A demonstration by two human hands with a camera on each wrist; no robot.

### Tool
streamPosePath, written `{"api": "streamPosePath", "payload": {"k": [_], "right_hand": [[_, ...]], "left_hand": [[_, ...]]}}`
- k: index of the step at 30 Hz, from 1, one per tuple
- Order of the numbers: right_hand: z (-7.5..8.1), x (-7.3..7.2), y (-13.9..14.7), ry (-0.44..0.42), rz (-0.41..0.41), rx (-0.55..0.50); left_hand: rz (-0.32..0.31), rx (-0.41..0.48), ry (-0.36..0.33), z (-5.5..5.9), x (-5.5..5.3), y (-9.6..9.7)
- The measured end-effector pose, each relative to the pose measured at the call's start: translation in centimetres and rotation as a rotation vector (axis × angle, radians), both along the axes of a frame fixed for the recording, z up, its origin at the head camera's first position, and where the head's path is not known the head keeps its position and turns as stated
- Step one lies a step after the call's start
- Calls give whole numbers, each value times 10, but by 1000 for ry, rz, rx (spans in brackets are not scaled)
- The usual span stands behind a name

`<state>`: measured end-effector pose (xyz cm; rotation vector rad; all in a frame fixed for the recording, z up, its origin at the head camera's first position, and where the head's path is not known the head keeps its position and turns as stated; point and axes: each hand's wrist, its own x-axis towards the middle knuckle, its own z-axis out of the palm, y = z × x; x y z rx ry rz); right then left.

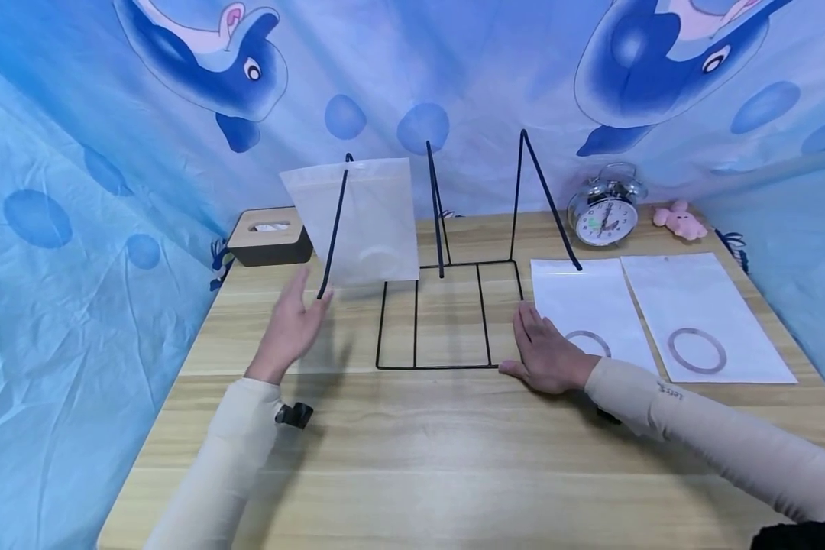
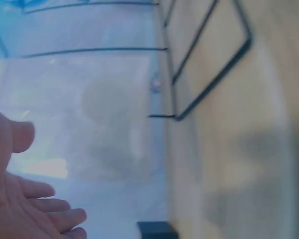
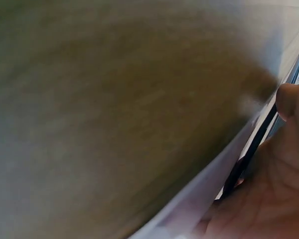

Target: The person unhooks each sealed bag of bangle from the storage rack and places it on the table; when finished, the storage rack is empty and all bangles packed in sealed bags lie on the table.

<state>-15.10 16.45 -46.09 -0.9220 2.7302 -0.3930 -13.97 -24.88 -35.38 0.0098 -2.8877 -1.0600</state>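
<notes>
Pale sleeves (image 1: 209, 470) are stretching over a table (image 1: 412, 451) toward a black rack (image 1: 450, 368). The left hand (image 1: 290, 325) is hovering, grip apart, just beside the prong (image 1: 335, 225) where a white bag (image 1: 378, 221) is hanging; the right hand (image 1: 548, 357) is touching the rack's right front corner, grip unclamped, fingers straight. Two more bags (image 1: 697, 305) are lying at right.

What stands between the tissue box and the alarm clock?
In the head view, a black wire rack stands between them, with a whitish bag at its left end.
</notes>
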Motion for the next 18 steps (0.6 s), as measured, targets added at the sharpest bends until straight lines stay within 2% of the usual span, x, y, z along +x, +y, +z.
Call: {"api": "streamPosePath", "payload": {"k": [3, 8, 11, 15, 18], "right_hand": [[0, 0, 0, -16, -10, 0], [0, 0, 3, -20, -12, -12], [-3, 0, 3, -14, -6, -4], [-5, 0, 2, -14, -6, 33], [-3, 1, 0, -19, -2, 24]], "left_hand": [[56, 71, 50, 17, -7, -4], [75, 157, 136, 41, -27, -1], [94, 204, 220, 51, -38, 1], [158, 249, 320, 63, -49, 6], [211, 264, 345, 69, -54, 11]]}}
